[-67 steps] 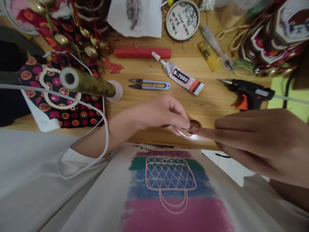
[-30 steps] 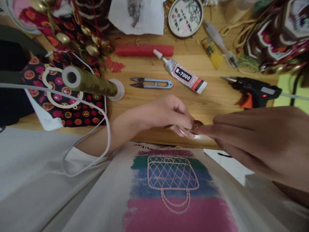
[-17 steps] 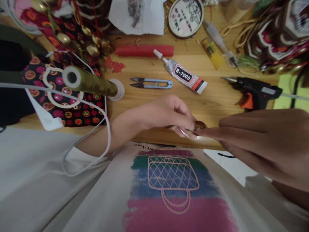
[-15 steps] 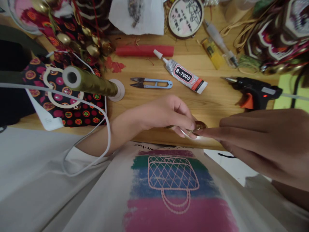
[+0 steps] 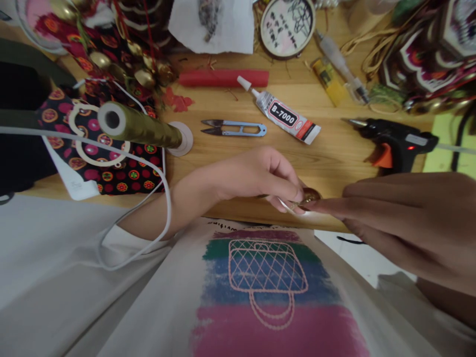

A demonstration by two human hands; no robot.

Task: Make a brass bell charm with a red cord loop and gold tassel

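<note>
My left hand [image 5: 256, 178] is closed, thumb and fingers pinching a small shiny gold piece [image 5: 311, 195], rounded like a bell, above the table's near edge. A thin strand trails from the back of this pinch, and part of the piece is hidden by the fingers. From the right, my right hand [image 5: 405, 223] reaches in with its index finger stretched out, the fingertip touching the gold piece. Its other fingers are partly hidden. Beyond the left hand lie blue-handled thread snips [image 5: 245, 130] and a tube of B-7000 glue [image 5: 286, 116].
A black glue gun [image 5: 399, 141] with a lit red light lies at right. An olive thread spool [image 5: 139, 126] stands at left near patterned fabric [image 5: 130, 183], and a white cable [image 5: 167, 208] loops over my left forearm. A red roll [image 5: 223, 78] lies behind.
Almost nothing differs. The gold piece is slightly turned, and my right hand sits a little farther right with its fingertip still on it.
</note>
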